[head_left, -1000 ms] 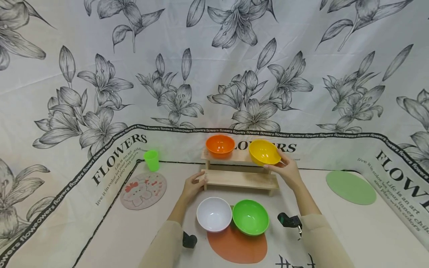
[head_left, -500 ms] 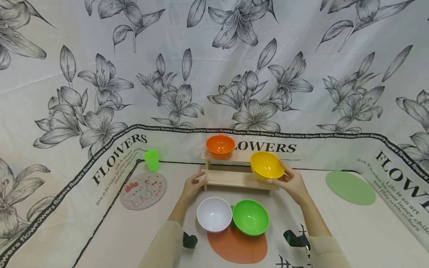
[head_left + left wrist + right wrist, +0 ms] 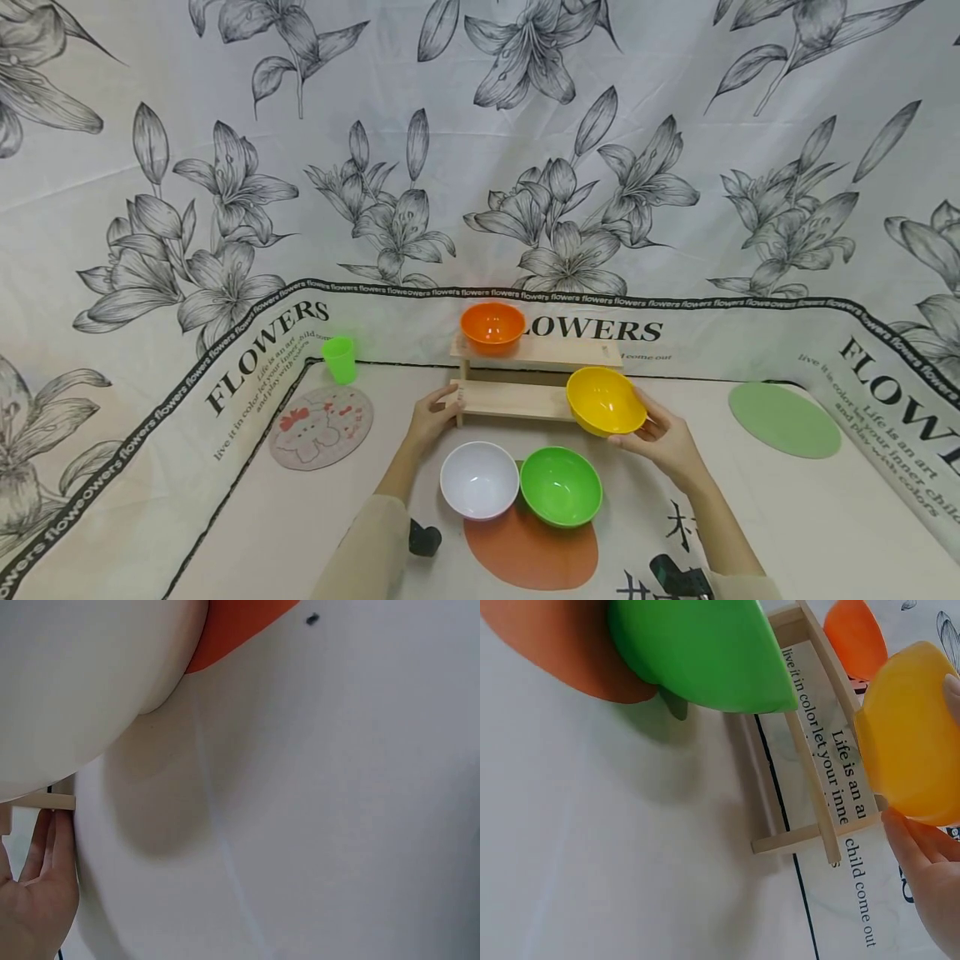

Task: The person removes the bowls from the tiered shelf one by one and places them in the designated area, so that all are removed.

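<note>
My right hand (image 3: 666,443) pinches the yellow bowl (image 3: 604,400) by its right side, thumb in front and fingers behind. The bowl is tilted toward me and overlaps the right end of the lower board of a two-step wooden shelf (image 3: 517,400). Seen from the right wrist, the yellow bowl (image 3: 915,735) is off the shelf boards (image 3: 821,769). My left hand (image 3: 431,418) holds the shelf's left end between thumb and fingers; in the left wrist view those fingers (image 3: 64,844) reach up to the wood. On the upper board's left sits an orange bowl (image 3: 492,327).
In front of the shelf a white bowl (image 3: 480,481) and a green bowl (image 3: 561,487) stand side by side, partly over an orange round patch (image 3: 532,558). A green cup (image 3: 341,360) and a pink mat (image 3: 322,427) lie left; a green mat (image 3: 785,420) is right.
My right hand has brought the yellow bowl from the upper board's right end down toward me and slightly right. The left hand stays at the shelf's left end.
</note>
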The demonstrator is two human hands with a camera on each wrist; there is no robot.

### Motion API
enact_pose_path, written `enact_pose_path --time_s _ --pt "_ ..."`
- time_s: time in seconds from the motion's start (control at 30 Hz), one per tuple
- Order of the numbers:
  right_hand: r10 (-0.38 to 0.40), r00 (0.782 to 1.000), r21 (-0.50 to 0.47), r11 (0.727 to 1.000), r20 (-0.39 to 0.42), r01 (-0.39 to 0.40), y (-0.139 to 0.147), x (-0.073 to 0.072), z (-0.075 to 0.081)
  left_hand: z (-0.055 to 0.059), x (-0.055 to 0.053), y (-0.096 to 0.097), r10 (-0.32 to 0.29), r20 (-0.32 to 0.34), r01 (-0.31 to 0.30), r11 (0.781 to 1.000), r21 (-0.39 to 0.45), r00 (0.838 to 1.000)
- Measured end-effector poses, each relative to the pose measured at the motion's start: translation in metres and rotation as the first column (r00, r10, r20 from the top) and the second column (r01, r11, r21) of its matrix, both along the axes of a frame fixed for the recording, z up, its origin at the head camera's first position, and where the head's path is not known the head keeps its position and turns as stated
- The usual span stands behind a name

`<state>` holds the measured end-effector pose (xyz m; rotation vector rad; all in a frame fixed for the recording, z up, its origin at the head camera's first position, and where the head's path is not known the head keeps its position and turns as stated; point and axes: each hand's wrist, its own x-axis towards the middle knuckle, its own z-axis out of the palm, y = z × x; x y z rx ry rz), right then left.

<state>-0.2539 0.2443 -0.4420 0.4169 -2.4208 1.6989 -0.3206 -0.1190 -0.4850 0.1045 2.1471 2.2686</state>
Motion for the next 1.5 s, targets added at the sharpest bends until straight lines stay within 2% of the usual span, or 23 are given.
enact_pose_path --time_s 0.2,0.4,0.5,0.73,0.8,1.07,1.2,1.3,1.43,1.5 --pt "-0.011 1.0 0.026 1.0 0.019 0.01 0.003 0.012 -0.005 0.003 0.003 0.001 0.006 -0.002 -0.006 1.0 -0.001 1.0" --pt "-0.038 0.999 0.058 0.998 0.037 0.036 0.008 0.021 -0.009 0.0 0.001 0.0 0.0 0.002 -0.001 1.0 0.006 1.0" --pt "-0.049 0.998 0.051 0.998 0.051 0.046 0.01 0.025 -0.012 -0.005 -0.003 -0.001 0.005 -0.002 -0.005 1.0 0.003 1.0" --pt "-0.048 0.994 0.027 0.999 0.101 0.045 0.017 0.035 -0.017 -0.025 -0.017 -0.002 0.026 0.013 -0.027 0.999 0.026 1.0" --pt "-0.045 0.993 0.023 0.999 0.111 0.043 0.019 0.037 -0.02 -0.027 -0.018 -0.002 0.03 0.012 -0.03 0.999 0.019 0.999" --pt "-0.06 0.992 0.062 0.997 0.113 0.053 0.029 0.045 -0.036 -0.024 -0.015 -0.001 0.018 0.008 -0.018 1.0 0.005 1.0" --pt "-0.07 0.989 0.061 0.996 0.129 0.062 0.031 0.049 -0.036 -0.011 -0.007 -0.001 -0.013 0.006 0.013 1.0 0.004 1.0" --pt "-0.095 0.982 0.082 0.993 0.164 0.083 0.031 0.052 -0.034 -0.013 -0.008 0.0 -0.001 0.01 0.001 1.0 -0.006 1.0" --pt "-0.112 0.975 0.096 0.991 0.192 0.095 0.033 0.055 -0.034 -0.025 -0.016 0.0 0.031 0.011 -0.031 1.0 -0.002 0.999" --pt "-0.118 0.972 0.095 0.99 0.202 0.1 0.034 0.056 -0.035 -0.025 -0.016 0.0 0.033 0.012 -0.033 0.999 0.005 0.999"
